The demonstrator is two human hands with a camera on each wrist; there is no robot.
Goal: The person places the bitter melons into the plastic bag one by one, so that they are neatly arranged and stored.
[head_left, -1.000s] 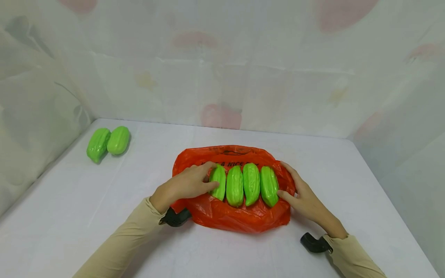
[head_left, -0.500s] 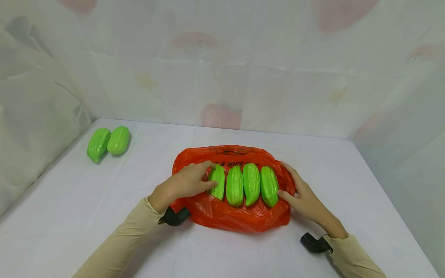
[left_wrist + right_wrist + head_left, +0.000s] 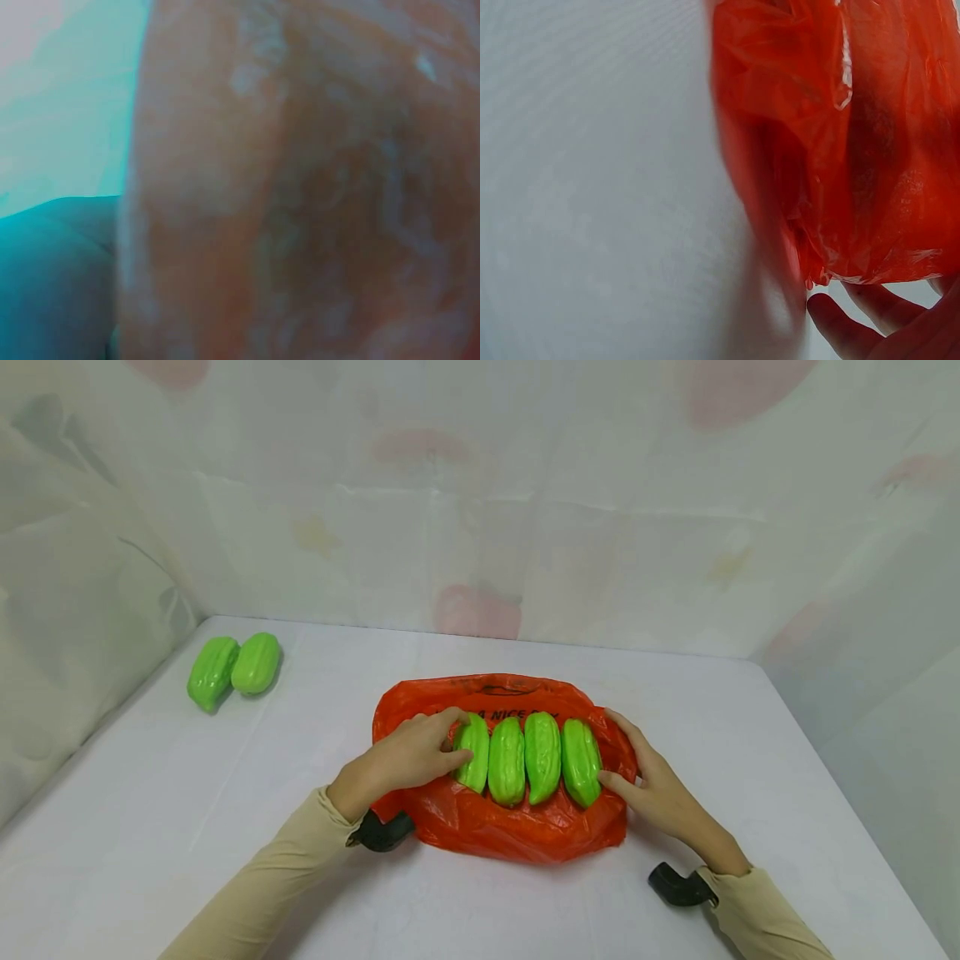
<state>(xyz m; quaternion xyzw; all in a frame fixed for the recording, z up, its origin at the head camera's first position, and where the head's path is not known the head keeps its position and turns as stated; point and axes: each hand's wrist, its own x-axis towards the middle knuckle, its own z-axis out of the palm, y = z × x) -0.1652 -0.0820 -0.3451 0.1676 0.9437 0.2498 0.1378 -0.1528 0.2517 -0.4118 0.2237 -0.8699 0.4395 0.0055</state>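
A red plastic bag (image 3: 525,843) lies spread on the table with its mouth open and several bright green, ridged gourds in a row inside it. My left hand (image 3: 412,752) pinches the leftmost gourd (image 3: 474,753) between thumb and fingers. At the bag's other end my right hand (image 3: 660,789) holds its right side, fingers round the outside and thumb tip against the rightmost gourd (image 3: 581,762). In the right wrist view, fingers (image 3: 847,330) show beside the bag's crumpled edge (image 3: 885,150). Red plastic, blurred and very near, fills most of the left wrist view.
Two more green gourds (image 3: 256,663) lie side by side at the table's far left. Behind the white tabletop (image 3: 675,693) hangs a pale patterned cloth (image 3: 562,552). Black curved pieces (image 3: 678,885) stick out at both wrists.
My left hand shifts a little left with the leftmost gourd, then back right, so the gourd now sits closer to its neighbour. The right hand and the bag stay put.
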